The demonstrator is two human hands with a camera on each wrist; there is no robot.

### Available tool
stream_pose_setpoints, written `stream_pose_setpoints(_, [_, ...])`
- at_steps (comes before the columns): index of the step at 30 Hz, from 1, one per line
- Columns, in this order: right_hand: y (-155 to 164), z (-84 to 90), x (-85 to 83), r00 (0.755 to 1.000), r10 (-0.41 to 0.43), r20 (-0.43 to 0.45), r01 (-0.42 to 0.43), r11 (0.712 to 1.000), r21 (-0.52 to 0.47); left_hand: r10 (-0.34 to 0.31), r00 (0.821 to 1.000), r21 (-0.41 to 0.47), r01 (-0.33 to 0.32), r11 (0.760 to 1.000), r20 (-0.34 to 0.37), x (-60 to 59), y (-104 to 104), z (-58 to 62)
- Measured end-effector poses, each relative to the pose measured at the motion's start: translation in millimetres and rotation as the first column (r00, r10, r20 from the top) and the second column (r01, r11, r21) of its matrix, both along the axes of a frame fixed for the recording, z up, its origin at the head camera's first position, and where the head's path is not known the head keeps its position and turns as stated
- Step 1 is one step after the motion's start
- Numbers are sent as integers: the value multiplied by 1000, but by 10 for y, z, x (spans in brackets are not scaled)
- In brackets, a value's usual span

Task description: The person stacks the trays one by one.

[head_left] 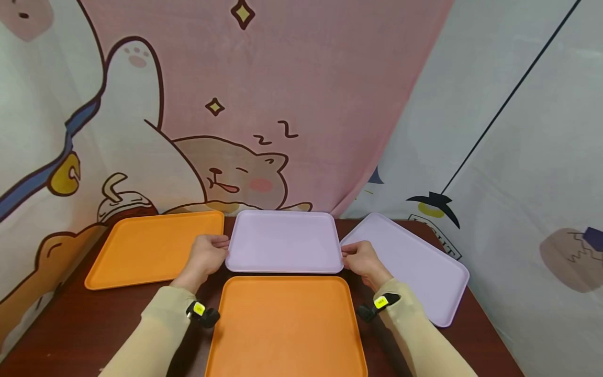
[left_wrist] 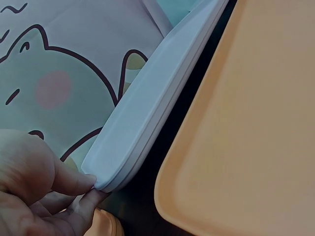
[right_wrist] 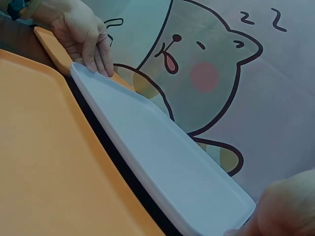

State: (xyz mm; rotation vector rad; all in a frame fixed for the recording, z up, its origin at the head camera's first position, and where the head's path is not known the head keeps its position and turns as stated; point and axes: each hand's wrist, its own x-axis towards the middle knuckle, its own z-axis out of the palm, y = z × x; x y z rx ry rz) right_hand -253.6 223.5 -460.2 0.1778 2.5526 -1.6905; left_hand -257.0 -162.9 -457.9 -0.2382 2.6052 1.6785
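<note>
Item: lilac rectangular plastic tray (head_left: pixel 285 240), table (head_left: pixel 85 324) centre, 12 o'clock of the near orange tray (head_left: pixel 285 324).
Left hand (head_left: pixel 205 257): grip pinching its 9 o'clock edge.
Right hand (head_left: pixel 361 260): grip pinching its 3 o'clock edge.
Progress: held at both edges, seemingly barely raised; moving remains.

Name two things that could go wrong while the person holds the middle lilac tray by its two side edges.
1. The left hand and right hand pinch only the rim of the middle lilac tray, so it might slip.
2. The near orange tray and left orange tray lie close, so it may knock them.
</note>
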Motion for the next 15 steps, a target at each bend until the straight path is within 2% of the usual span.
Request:
stream_pose_setpoints(11, [36,109,67,1000,30,9,-29,998,-63,-44,998,139,37,990,48,90,-103,69])
stream_pose_setpoints(15, [54,164,117,999,42,-1,-42,996,-75,-57,994,195,39,980,90,131,-134,113])
